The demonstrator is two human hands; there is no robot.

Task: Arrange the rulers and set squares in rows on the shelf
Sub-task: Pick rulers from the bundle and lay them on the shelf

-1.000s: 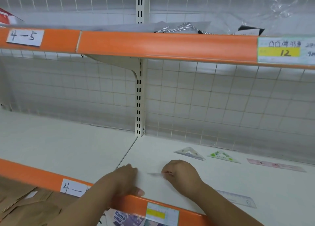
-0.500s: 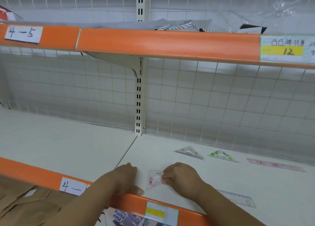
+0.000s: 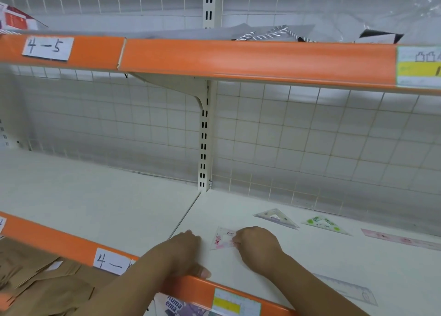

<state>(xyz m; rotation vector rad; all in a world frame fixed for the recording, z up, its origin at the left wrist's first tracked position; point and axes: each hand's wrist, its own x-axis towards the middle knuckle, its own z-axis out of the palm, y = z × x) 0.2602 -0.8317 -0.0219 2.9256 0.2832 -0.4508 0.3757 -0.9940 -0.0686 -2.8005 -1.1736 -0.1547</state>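
Pink set square [image 3: 223, 240] flat on the white shelf [image 3: 119, 208], near the front, just right of the seam; edge-on a second ago, laid down since. Pinched at its right edge by the right hand [image 3: 259, 249], fingers curled. Left hand [image 3: 181, 256] unmoved, palm down on the shelf's orange front lip, fingers loosely bent, holding nothing. Farther back, in a row: clear set square [image 3: 276, 218], green set square [image 3: 324, 225], pink ruler [image 3: 401, 240]. Clear ruler [image 3: 350, 289] at front right. Handwritten upper label [image 3: 47, 48] "4-5"; lower label [image 3: 111, 262] "4 —", partly hidden. "Kuma" on a packet [image 3: 174, 303] beneath.
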